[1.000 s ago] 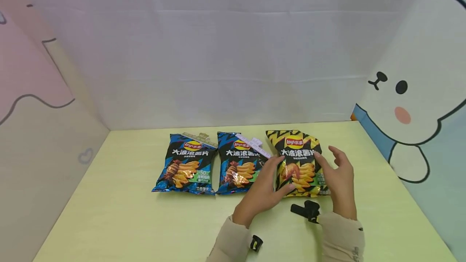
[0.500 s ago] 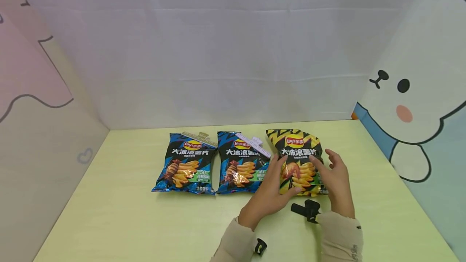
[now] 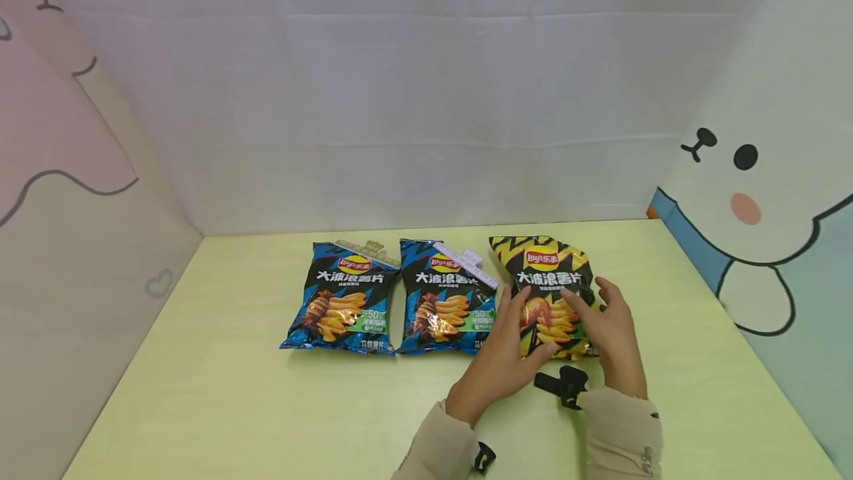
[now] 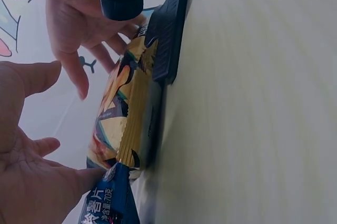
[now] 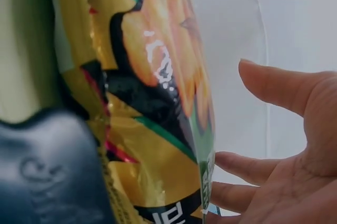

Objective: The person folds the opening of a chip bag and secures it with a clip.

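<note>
Head view: yellow chip bag (image 3: 549, 310) lies on the counter (image 3: 266, 406), right end of a row of three. Left hand (image 3: 496, 369) and right hand (image 3: 609, 335) flank it, both released, fingers spread. Left blue bag (image 3: 342, 306) carries a gold clip (image 3: 368, 252), middle blue bag (image 3: 436, 310) a white clip (image 3: 466, 265), both slanted at the upper right corner.

Left wrist view: left fingers extended near the yellow and blue bag edges; contact cannot be determined.

Right wrist view: right fingertips at the yellow bag's edge, one digit apart from it.
</note>
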A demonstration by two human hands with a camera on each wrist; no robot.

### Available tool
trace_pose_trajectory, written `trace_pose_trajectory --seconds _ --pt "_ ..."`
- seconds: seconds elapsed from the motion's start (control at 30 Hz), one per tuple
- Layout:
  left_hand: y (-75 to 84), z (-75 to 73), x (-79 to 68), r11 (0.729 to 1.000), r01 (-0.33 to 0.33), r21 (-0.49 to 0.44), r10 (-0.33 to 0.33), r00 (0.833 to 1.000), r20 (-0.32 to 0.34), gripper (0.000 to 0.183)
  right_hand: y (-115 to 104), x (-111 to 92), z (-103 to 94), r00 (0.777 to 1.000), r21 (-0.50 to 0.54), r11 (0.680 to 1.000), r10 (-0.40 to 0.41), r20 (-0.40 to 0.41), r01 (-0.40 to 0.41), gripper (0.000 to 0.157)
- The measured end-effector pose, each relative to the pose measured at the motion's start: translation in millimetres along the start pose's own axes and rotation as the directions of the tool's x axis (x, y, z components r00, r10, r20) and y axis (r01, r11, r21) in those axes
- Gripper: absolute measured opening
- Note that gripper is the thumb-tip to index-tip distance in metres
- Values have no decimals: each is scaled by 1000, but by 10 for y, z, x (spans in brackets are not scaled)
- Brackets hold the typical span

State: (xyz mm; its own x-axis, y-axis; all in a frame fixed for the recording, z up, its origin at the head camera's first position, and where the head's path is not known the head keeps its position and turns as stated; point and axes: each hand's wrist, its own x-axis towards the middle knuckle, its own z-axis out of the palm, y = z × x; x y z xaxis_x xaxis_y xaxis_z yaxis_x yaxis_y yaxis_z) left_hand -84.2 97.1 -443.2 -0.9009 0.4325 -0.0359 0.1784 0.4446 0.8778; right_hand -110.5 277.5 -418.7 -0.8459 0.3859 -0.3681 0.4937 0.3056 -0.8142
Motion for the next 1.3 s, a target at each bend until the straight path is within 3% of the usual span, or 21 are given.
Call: trace_pose_trajectory --seconds 0.27,0.83,1.3 --pt "31 26 -4 999 24 -26 -24 1000 -4 80 -8 17 18 999 19 999 28 44 -29 92" --pt "13 28 9 999 42 -20 -43 999 -16 77 -2 35 40 998 8 999 54 35 -54 90" --pt "19 69 13 1000 13 -17 -13 1000 -10 75 -7 2 25 998 39 997 63 11 -64 87"
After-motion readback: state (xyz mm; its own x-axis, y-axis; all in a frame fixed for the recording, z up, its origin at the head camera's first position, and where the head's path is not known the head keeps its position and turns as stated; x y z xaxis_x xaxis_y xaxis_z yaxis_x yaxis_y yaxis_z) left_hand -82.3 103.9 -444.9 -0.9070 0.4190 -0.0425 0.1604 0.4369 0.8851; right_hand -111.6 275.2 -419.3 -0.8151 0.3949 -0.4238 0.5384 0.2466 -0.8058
